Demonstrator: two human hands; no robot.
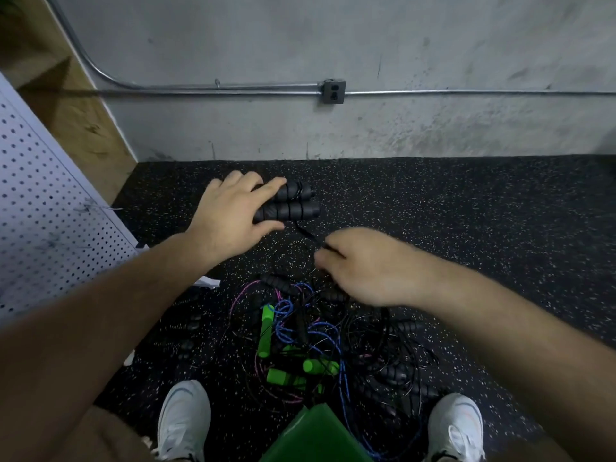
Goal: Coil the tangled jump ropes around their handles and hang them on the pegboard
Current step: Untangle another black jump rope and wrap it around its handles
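Left hand (233, 215) gripping two black handles (289, 203) side by side, above the floor (466, 208) — right hand (363, 265) pinching their black rope (305, 231). Tangled ropes (300, 335) heaped below, between shoes (183, 418). Pegboard (43, 195) leaning at left.

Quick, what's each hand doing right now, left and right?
Left hand: closed around the pair of black handles, held side by side.
Right hand: pinching the black rope that runs from those handles.

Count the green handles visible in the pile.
3: one upright-looking green handle at the pile's left, one lying to its lower right, one just below that. More may be hidden under the tangled ropes.
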